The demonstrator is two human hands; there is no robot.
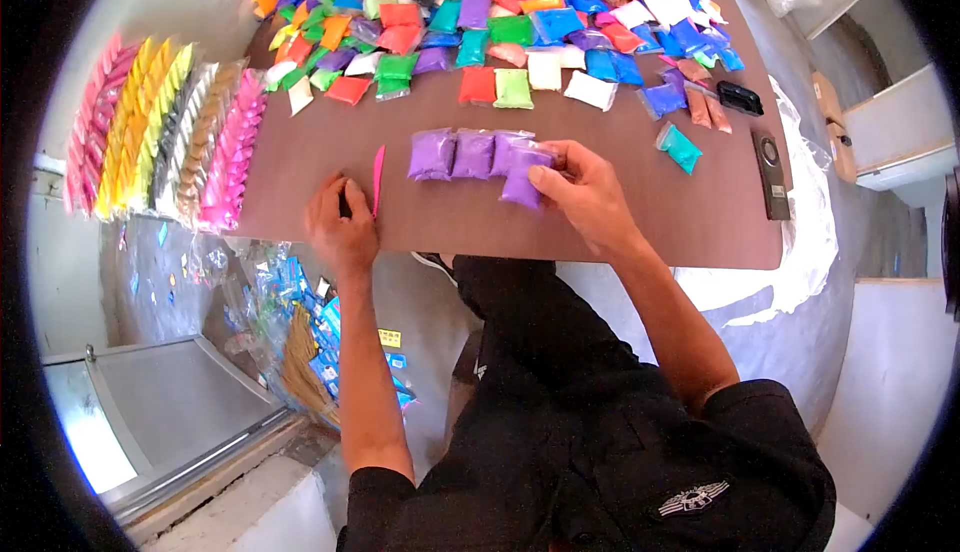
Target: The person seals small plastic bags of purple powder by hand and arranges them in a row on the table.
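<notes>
My right hand [585,192] pinches a small purple packet [520,184] between thumb and fingers, above the brown table [660,207]. Beside it lie more purple packets in a row: one at the left end [432,155], one in the middle [473,156], and one partly covered by the held packet [506,144]. My left hand [342,224] rests by the table's front edge with its fingers curled in. Whether anything is inside them is hidden. Just right of that hand lies a slim pink plastic knife [378,180].
A large heap of colourful packets [510,27] covers the far side. Strips of twisted coloured packs [160,132] stand at the left edge. On the right are a teal packet [680,148], a black tray [740,98] and a dark flat device [770,174]. A straw broom [303,362] is on the floor.
</notes>
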